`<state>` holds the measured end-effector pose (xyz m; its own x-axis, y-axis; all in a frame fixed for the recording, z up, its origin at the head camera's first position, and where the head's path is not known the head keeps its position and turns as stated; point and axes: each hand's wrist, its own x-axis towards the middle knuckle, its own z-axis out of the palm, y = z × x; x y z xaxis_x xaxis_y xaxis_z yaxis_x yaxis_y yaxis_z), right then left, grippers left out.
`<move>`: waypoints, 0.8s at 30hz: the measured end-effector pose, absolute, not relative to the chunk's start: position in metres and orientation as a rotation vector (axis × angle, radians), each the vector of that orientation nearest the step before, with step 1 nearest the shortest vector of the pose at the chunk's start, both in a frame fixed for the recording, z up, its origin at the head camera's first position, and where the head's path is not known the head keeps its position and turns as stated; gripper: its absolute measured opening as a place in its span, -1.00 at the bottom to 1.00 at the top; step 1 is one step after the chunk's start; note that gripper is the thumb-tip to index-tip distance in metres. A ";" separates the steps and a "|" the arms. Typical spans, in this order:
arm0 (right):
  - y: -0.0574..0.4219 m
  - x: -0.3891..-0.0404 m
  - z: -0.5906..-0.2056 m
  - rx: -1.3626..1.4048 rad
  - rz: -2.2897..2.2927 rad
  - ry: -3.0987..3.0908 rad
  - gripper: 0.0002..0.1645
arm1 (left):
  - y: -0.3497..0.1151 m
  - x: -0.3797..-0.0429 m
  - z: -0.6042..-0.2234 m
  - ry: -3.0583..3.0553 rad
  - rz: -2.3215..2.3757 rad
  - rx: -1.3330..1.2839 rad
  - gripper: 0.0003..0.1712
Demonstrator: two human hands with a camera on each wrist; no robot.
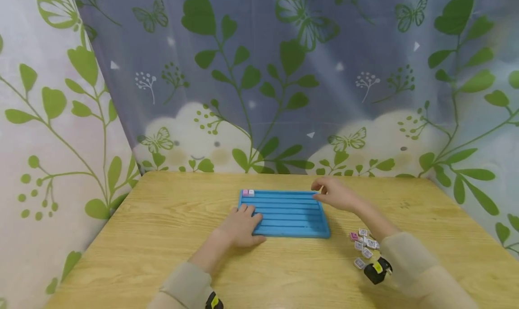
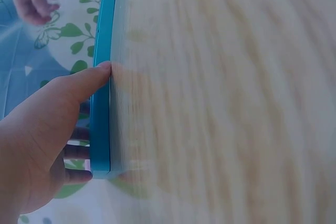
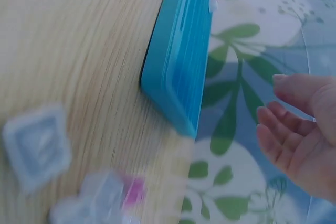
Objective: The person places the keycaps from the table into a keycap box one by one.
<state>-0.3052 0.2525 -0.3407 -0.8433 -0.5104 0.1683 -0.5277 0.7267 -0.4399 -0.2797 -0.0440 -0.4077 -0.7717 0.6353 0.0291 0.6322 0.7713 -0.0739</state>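
Observation:
A blue ridged tray (image 1: 289,214) lies on the table, with long parallel grooves running across it. At its far left corner, a pink tile (image 1: 245,193) and a white tile (image 1: 251,193) sit side by side in the top groove. My left hand (image 1: 242,227) grips the tray's near left corner, its thumb (image 2: 97,80) against the front outer wall and its fingers reaching over the tray. Above the tray's far right corner hovers my right hand (image 1: 334,194); its fingers (image 3: 278,129) are loosely bent, and nothing shows between them.
Several small square tiles, white ones (image 1: 366,253) and a pink one (image 1: 354,236), lie loosely heaped on the wooden table (image 1: 162,241), right of the tray and beneath my right forearm. A patterned curtain (image 1: 259,88) hangs behind the table's far edge.

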 end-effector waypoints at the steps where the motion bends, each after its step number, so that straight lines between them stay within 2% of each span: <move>1: 0.258 -0.303 -0.340 0.865 0.727 -2.900 -0.75 | -0.044 -0.280 -0.407 -2.910 0.090 -1.039 -0.33; 7: 0.288 -0.286 -0.341 0.889 0.474 -3.051 -0.72 | -0.044 -0.279 -0.403 -2.925 0.082 -1.040 -0.31; 12: 0.305 -0.269 -0.342 0.895 0.323 -3.192 -0.77 | -0.044 -0.278 -0.403 -2.927 0.090 -1.033 -0.30; 24: 0.324 -0.259 -0.363 0.740 0.307 -3.319 -0.85 | -0.044 -0.279 -0.404 -2.938 0.081 -1.034 -0.30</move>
<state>-0.2591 0.3244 -0.3632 -0.8710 -0.4376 -0.2232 -0.3893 0.8920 -0.2299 -0.2786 -0.0442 -0.4040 -0.7796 0.6263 0.0072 0.6249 0.7786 -0.0579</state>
